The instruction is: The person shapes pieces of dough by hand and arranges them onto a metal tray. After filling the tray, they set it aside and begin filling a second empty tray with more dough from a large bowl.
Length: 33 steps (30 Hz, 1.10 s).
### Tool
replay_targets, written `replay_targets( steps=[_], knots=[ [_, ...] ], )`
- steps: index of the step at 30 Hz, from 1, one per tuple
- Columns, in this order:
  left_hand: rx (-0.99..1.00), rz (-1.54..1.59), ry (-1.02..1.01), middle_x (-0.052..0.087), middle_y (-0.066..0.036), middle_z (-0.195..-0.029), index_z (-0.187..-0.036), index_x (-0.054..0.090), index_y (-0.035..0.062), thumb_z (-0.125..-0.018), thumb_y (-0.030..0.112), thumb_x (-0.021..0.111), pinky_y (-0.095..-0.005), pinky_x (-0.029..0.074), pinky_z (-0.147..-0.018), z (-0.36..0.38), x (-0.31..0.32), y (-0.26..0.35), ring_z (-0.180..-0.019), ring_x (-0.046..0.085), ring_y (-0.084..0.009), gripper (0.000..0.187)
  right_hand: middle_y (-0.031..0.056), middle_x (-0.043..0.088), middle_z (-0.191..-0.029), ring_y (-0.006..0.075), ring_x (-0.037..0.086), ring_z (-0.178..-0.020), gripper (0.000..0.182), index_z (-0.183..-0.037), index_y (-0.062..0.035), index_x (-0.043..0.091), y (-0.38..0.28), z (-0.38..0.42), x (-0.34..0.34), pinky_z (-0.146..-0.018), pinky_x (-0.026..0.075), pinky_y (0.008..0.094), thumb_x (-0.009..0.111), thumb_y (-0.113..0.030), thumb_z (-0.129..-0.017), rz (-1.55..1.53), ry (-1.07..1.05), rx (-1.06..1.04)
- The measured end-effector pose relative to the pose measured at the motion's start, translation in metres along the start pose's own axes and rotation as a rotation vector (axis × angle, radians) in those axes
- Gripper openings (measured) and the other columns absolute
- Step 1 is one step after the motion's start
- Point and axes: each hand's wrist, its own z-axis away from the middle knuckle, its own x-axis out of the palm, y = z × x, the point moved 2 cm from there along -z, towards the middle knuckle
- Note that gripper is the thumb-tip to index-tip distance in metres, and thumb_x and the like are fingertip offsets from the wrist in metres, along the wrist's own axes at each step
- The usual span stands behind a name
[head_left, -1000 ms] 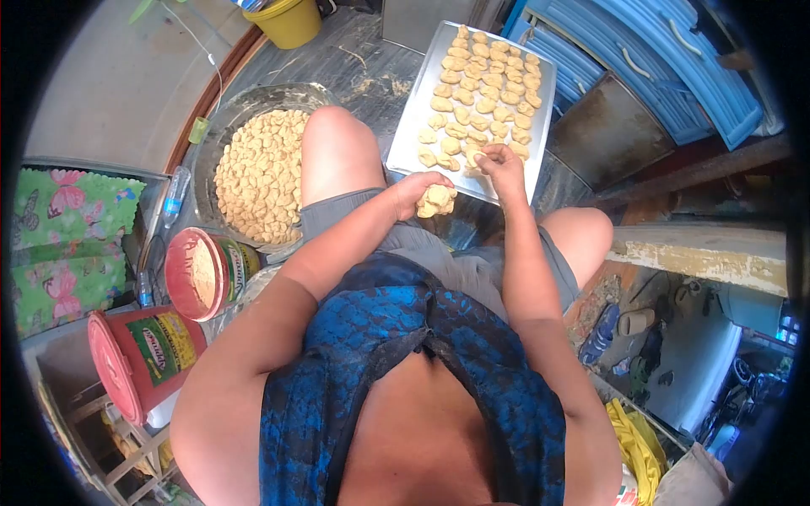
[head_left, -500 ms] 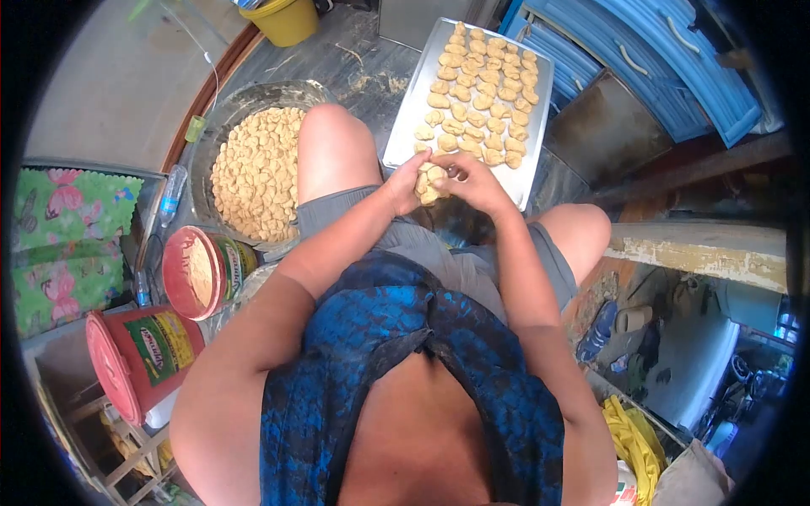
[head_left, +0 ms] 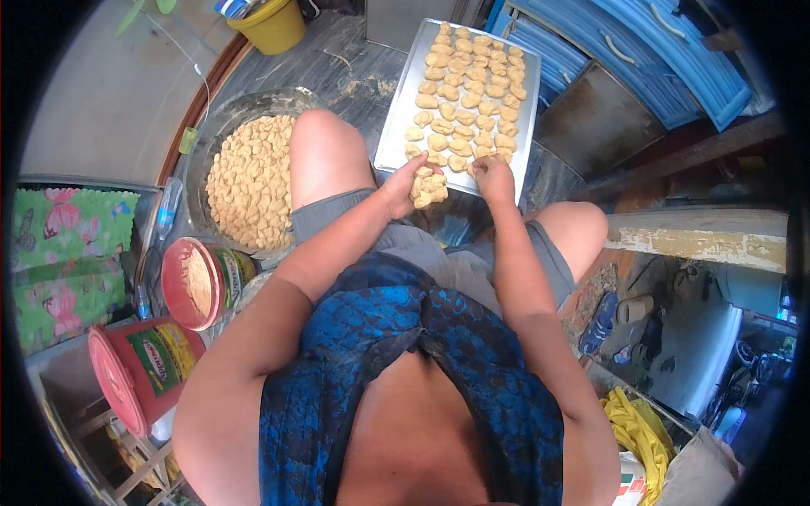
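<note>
On a dark, worn floor crowded with tubs and buckets, a seated person lays shaped dough pieces onto a metal tray [head_left: 533, 101] set between the knees. The handful of dough pieces [head_left: 428, 187] sits in the left hand [head_left: 403, 184], whose fingers curl loosely around the small stack, just at the tray's near edge. The right hand [head_left: 493, 175], fingers pinched together, presses at the near row of dough already on the tray; whether it has a piece in its grip cannot be told. The step appears to be placing pieces one by one, and the next move likely calls for taking a fresh piece from the left hand's stack. A wide bowl of dough pieces [head_left: 249, 177] stands beside the left knee; red tubs [head_left: 143, 363] and a yellow bucket [head_left: 268, 24] stand farther off.
</note>
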Motion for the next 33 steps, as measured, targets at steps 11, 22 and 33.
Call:
replay_targets(
  steps=[11, 22, 33],
  knots=[
    [-0.163, -0.109, -0.028, 0.061, -0.008, -0.105, -0.121, 0.049, 0.0049, -0.090, 0.065, 0.024, -0.0342, 0.051, -0.080, 0.014, 0.029, -0.003, -0.096, 0.060, -0.0189, 0.073, 0.0125, 0.063, -0.090, 0.0178, 0.059, -0.081, 0.038, -0.105, 0.0031, 0.061, -0.057, 0.023, -0.023, -0.072, 0.047, 0.0295, 0.069, -0.017, -0.074, -0.567, -0.505, -0.046],
    [-0.068, -0.118, -0.057, 0.063, -0.009, -0.083, -0.092, 0.059, 0.0017, -0.091, 0.048, 0.047, -0.0320, 0.053, -0.067, -0.006, -0.002, -0.010, -0.073, 0.063, -0.0193, 0.047, 0.0158, 0.065, -0.089, 0.0319, 0.063, -0.088, 0.034, -0.102, -0.0093, 0.060, 0.037, -0.001, -0.037, -0.080, 0.048, 0.0388, 0.068, -0.014, -0.070, -0.043, -0.073, 0.363],
    [-0.061, -0.146, -0.060, 0.062, -0.007, -0.082, -0.089, 0.059, 0.0044, -0.090, 0.044, 0.051, -0.0300, 0.051, -0.066, -0.001, 0.001, -0.007, -0.071, 0.062, -0.0175, 0.040, 0.0167, 0.061, -0.088, 0.0319, 0.060, -0.087, 0.022, -0.093, -0.0054, 0.065, 0.038, -0.004, -0.026, -0.079, 0.047, 0.0375, 0.061, -0.010, -0.072, 0.060, -0.009, 0.134]
  ],
)
